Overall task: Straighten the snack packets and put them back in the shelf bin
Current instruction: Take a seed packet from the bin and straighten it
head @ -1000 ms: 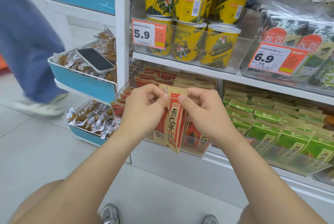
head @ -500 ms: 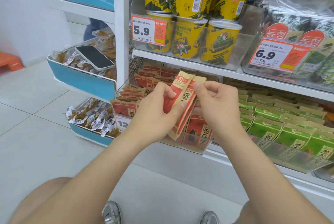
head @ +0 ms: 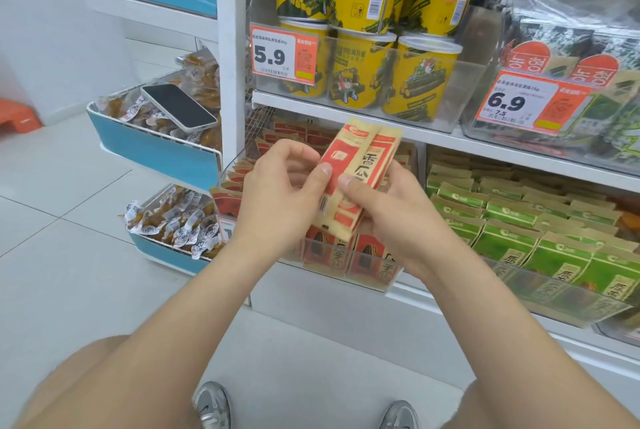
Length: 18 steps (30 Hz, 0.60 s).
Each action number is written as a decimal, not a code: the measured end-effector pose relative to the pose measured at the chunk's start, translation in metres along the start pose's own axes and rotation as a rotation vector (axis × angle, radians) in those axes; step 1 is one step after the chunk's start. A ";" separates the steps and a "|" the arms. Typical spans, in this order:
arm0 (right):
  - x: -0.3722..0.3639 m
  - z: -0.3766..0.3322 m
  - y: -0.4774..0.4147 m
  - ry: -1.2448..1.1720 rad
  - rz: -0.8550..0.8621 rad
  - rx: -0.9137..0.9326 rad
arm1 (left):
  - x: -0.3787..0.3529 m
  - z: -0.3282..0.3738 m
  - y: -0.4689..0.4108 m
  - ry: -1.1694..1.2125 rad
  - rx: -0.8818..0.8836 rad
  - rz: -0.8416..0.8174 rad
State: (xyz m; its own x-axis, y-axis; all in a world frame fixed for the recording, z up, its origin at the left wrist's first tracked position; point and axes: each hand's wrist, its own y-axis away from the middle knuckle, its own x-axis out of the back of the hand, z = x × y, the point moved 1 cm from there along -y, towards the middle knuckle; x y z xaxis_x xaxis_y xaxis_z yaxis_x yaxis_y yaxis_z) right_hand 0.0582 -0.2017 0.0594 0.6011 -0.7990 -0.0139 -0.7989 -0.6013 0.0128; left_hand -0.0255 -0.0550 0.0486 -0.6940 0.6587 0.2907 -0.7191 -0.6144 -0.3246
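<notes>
White shop shelving (head: 346, 109) over a pale tiled floor. At the left end of the lower shelf sits a clear plastic shelf bin (head: 384, 284), packed with rows of matching packets (head: 294, 137). A small stack of red-and-tan flat foil snack packets (head: 356, 165) is out of the bin, held in the air just above its front edge with the tops tilted right. Both hands are on it. The left hand (head: 280, 200) pinches the left edge, thumb on the face. The right hand (head: 398, 217) grips the right side, thumb in front, fingers behind. Green packets (head: 505, 241) fill the next bin right. Yellow cylindrical tubs (head: 360, 71) stand on the shelf above. A black-screened phone (head: 178, 108) lies on the blue side bin (head: 152, 154).
</notes>
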 end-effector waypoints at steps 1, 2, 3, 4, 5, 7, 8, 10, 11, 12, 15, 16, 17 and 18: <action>0.000 -0.001 -0.002 -0.089 0.023 -0.020 | 0.000 0.002 0.001 -0.012 0.033 -0.004; 0.001 -0.004 -0.004 -0.180 0.031 -0.056 | 0.001 0.003 0.002 -0.021 0.085 -0.030; 0.002 -0.006 -0.004 -0.264 0.033 -0.104 | 0.001 0.005 0.004 -0.009 0.148 -0.079; 0.002 -0.007 -0.004 -0.332 0.031 -0.154 | 0.000 0.007 0.005 0.032 0.212 -0.136; 0.002 -0.008 -0.003 -0.372 0.027 -0.197 | -0.001 0.009 0.007 0.090 0.259 -0.175; 0.001 -0.008 0.000 -0.383 0.010 -0.270 | -0.001 0.013 0.010 0.214 0.299 -0.152; -0.001 -0.008 0.002 -0.365 0.000 -0.298 | 0.000 0.016 0.009 0.270 0.308 -0.110; -0.003 -0.007 0.004 -0.324 -0.016 -0.336 | 0.002 0.018 0.006 0.368 0.321 -0.032; -0.003 -0.007 0.004 -0.320 -0.021 -0.348 | 0.002 0.019 0.004 0.418 0.330 -0.006; -0.003 -0.007 0.005 -0.333 -0.022 -0.359 | 0.003 0.019 0.003 0.470 0.340 0.011; -0.006 -0.007 0.004 -0.431 -0.003 -0.366 | 0.002 0.020 0.001 0.569 0.339 0.034; -0.007 -0.006 0.004 -0.468 0.016 -0.359 | 0.001 0.021 0.001 0.587 0.330 0.035; -0.008 -0.006 0.003 -0.494 0.036 -0.343 | -0.001 0.021 0.002 0.607 0.322 0.030; -0.009 -0.005 0.002 -0.506 0.055 -0.322 | -0.002 0.022 0.001 0.628 0.322 0.021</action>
State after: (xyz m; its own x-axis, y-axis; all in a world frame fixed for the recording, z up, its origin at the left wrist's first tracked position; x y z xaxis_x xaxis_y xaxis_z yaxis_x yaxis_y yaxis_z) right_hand 0.0507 -0.1957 0.0650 0.4123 -0.7756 -0.4781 -0.7352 -0.5931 0.3281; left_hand -0.0259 -0.0665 0.0670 -0.6258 0.7118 -0.3189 -0.7478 -0.6638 -0.0141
